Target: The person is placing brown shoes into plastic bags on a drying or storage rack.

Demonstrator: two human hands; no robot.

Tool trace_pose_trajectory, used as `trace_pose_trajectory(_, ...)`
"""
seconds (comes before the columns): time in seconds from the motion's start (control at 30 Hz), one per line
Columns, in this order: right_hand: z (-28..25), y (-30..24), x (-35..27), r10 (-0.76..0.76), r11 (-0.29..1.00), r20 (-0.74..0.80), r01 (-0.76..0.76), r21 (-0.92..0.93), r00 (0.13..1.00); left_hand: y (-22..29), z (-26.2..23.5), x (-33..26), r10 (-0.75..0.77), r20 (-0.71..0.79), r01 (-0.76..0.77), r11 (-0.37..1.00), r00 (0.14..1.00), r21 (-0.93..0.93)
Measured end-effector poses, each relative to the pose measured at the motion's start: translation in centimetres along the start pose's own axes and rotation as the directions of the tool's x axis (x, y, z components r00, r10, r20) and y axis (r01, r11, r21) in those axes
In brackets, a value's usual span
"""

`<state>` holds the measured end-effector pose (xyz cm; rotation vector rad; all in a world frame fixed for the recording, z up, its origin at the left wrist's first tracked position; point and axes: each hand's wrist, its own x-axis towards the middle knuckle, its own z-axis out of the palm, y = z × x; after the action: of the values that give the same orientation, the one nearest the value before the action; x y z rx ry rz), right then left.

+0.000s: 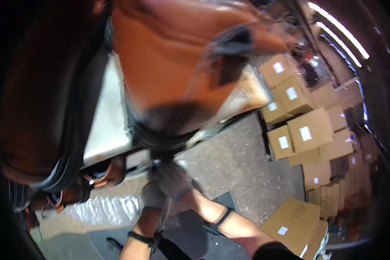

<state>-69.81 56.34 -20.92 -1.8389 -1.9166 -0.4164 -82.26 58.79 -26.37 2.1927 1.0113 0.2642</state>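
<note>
Orange-brown leather piece (173, 60), black-trimmed and blurred, fills upper centre of head view, overlapping the pale surface (105, 117). Left hand (153, 196) and right hand (172, 178) sit close together just below it; blur hides the fingers, grip cannot be told. Cartons (318, 123) stand stacked at right.

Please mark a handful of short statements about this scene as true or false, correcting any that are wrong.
1. The grey-gloved left hand and grey-gloved right hand are close together. True.
2. The large orange-brown leather piece with dark trim is below both hands in the picture. False: it is above them.
3. A black strap sits on each wrist. True.
4. The stacked brown cardboard boxes are on the picture's left side. False: they are on the right.
5. A shiny, rippled pale sheet shows to the left of the hands. True.
</note>
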Motion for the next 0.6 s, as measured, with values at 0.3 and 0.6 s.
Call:
trace_pose_trajectory(0.3, -0.8, 2.2, 4.4, 0.332, 0.885, 0.757, -0.464, -0.043, 0.562, 3.3, -3.7, -0.1, 0.141, -0.191, -0.106, 0.977, 0.971, 0.183)
trace_pose_trajectory(0.6, -9.8, -11.1, 1.6, 0.356, 0.935, 0.629, -0.269, -0.233, 0.692, -0.7, -6.5, -20.2, -0.029, 0.185, -0.007, 0.982, 0.982, 0.187)
